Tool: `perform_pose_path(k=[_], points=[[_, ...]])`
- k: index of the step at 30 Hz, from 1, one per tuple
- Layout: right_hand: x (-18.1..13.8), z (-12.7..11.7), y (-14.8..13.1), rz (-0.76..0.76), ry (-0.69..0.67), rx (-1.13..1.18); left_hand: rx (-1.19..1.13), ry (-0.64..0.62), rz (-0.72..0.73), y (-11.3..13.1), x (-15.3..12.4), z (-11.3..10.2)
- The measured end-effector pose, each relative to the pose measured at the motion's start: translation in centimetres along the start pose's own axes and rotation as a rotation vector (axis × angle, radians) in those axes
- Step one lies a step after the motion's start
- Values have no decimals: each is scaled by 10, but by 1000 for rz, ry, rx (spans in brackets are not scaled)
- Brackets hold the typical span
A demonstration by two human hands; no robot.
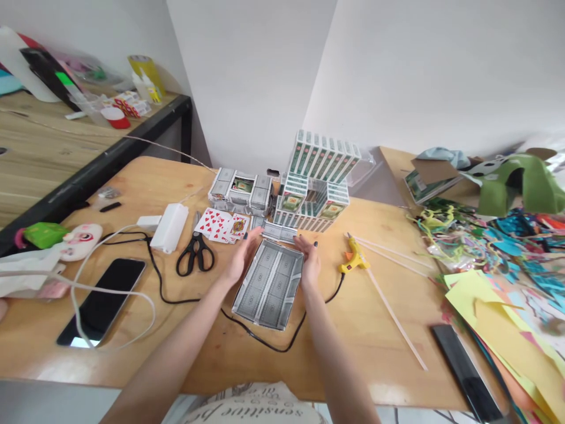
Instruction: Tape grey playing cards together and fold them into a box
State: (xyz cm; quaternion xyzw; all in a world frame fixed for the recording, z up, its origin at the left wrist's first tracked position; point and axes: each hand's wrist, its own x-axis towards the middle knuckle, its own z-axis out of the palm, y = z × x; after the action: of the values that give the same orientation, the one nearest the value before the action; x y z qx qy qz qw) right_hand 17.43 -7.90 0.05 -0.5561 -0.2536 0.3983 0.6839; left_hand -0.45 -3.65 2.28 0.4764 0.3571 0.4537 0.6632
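A shallow tray made of grey-backed playing cards (268,284) lies on the table in front of me. My left hand (242,257) is alongside its upper left edge, fingers stretched forward. Opposite it, my right hand (310,262) sits by the upper right corner with fingers extended. Whether either palm presses on the tray's sides I cannot tell. Just beyond the tray is a narrow strip of grey cards (279,232), close to the fingertips of both hands. Loose face-up playing cards (217,224) are spread left of the strip.
Card boxes (324,156) are stacked behind, beside a grey card structure (241,189). Scissors (195,253), a white power adapter (170,227) and a phone (106,300) lie left. A yellow glue gun (354,255), its black cord passing under the tray, and coloured paper (503,335) lie right.
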Motion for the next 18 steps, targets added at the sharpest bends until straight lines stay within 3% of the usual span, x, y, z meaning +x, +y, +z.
perform_pose_path(k=[4,8,10,14,18], points=[[3,14,3,-7,15,-179,1,-127,-81,-6,5,14],[10,29,4,-59,107,-280,102,-53,13,-11,4,15],[14,30,5,-57,85,-292,173,-24,48,-11,6,11],[20,21,5,18,-26,-124,176,-13,24,-10,9,0],[22,15,8,-26,7,4,13,-2,35,-13,10,-8]])
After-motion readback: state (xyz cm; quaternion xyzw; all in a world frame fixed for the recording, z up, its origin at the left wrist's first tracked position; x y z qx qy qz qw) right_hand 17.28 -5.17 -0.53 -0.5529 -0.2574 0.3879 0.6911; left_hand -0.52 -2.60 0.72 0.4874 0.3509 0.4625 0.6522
